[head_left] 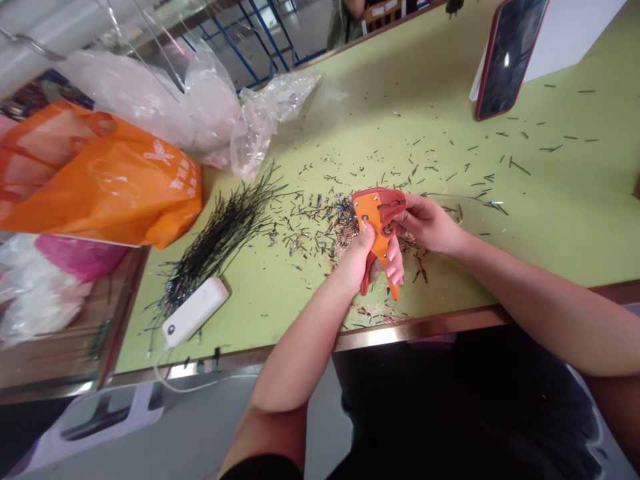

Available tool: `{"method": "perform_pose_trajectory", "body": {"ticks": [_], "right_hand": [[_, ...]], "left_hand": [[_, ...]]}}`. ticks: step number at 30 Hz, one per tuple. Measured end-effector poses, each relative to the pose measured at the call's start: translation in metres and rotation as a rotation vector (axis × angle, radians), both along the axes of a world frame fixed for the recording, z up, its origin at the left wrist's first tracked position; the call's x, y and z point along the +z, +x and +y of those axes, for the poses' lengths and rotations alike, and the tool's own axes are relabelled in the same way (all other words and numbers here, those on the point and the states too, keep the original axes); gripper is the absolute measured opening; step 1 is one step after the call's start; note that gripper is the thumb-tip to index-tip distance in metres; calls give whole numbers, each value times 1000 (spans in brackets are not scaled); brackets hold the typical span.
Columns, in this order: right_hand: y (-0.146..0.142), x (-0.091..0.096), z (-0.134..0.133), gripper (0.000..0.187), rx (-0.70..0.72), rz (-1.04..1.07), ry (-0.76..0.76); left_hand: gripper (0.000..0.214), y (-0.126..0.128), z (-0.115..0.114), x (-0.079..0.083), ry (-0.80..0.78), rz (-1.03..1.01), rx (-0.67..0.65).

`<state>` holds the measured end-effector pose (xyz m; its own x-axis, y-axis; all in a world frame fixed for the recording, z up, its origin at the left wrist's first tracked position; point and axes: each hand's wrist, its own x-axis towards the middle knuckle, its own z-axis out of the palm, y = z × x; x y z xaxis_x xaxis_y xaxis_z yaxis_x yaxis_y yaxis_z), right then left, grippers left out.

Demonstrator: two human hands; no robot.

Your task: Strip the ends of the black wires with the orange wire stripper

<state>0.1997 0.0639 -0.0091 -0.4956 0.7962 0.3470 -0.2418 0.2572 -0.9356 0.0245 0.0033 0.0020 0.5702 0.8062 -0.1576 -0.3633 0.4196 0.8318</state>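
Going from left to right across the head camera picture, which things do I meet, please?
Orange plastic bag → bundle of black wires → wire stripper → right hand → phone

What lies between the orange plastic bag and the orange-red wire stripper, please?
A loose heap of thin black wires and scattered cut scraps, in the head view.

Smooth orange plastic wire stripper (369,215), matt green tabletop (560,227)

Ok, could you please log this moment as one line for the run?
Left hand: grips orange wire stripper | Right hand: holds thin wire near its head | Green table: cut wire pieces, black wire bundle
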Motion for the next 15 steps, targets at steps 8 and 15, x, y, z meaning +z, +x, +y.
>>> {"method": "perform_pose_trajectory", "body": {"ticks": [8, 15], "right_hand": [[-1, 2, -1, 33, -58, -30, 22], [0, -1, 1, 46, -111, -90, 52]], "left_hand": [[76, 6, -1, 3, 43, 32, 38], [76, 7, 0, 0, 22, -2, 46]]}}
